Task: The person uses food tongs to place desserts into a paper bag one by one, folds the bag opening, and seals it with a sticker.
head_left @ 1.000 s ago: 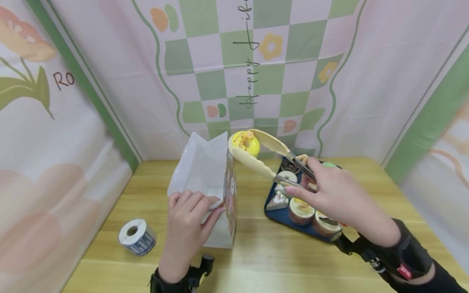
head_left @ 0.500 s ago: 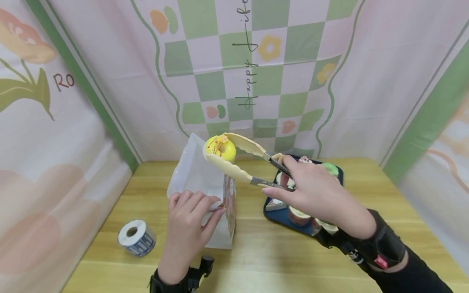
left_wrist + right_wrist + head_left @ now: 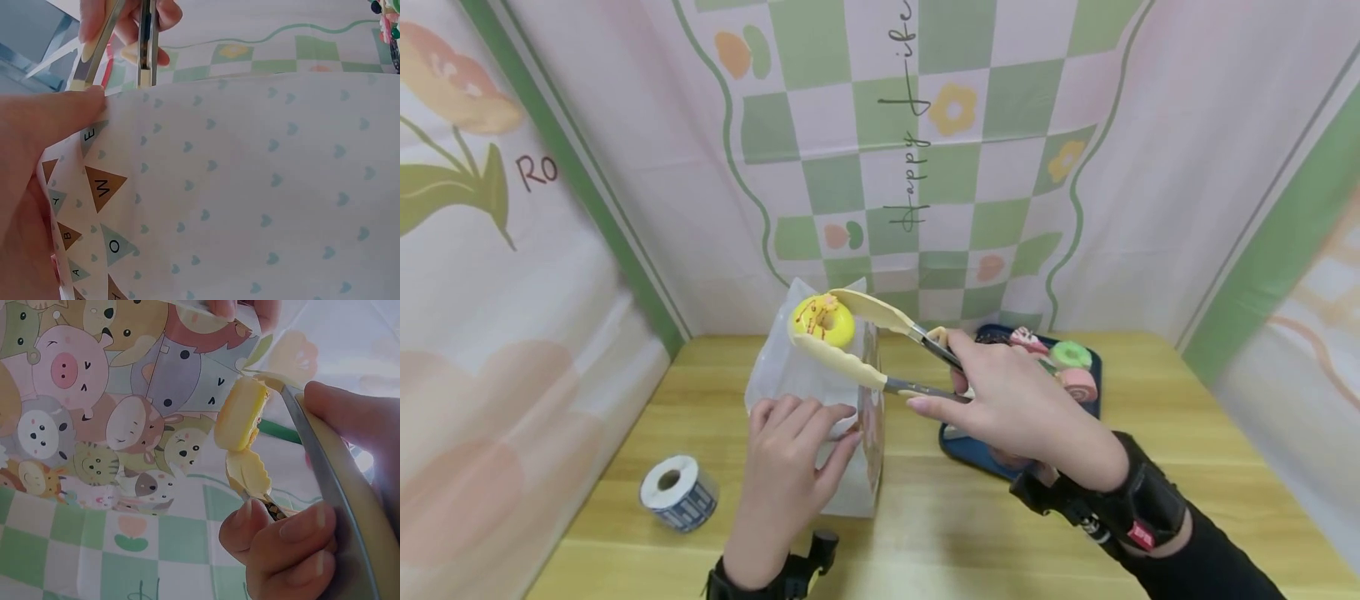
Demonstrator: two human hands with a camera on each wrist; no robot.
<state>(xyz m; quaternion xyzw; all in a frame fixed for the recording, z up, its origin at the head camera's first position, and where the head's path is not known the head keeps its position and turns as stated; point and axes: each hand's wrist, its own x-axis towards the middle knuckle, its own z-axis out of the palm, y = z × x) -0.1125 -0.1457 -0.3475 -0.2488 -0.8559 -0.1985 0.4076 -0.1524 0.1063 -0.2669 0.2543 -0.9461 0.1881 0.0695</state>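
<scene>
A yellow-iced doughnut (image 3: 822, 322) sits between the cream tips of a pair of tongs (image 3: 850, 363), overlapping the mouth of a white paper bag (image 3: 767, 375) in the head view. My right hand (image 3: 1007, 400) grips the tongs by their metal arms. The right wrist view shows the doughnut (image 3: 240, 415) edge-on between the tips. My left hand (image 3: 793, 450) pinches the bag's near rim between thumb and fingers. Printed animal faces cover one bag side, and the side in the left wrist view carries small hearts and lettered pennants.
A blue tray (image 3: 973, 454) with several pastries stands at the right, partly hidden by my right hand; a green doughnut (image 3: 1070, 355) and a pink roll (image 3: 1077, 384) show on it. A label roll (image 3: 679, 493) stands on the wooden table (image 3: 940, 533) at the left. Patterned cloth (image 3: 910, 167) hangs behind.
My right hand has moved left with the tongs and doughnut, from beyond the bag's right edge to over its mouth. More of the tray's right side shows. My left hand keeps its hold.
</scene>
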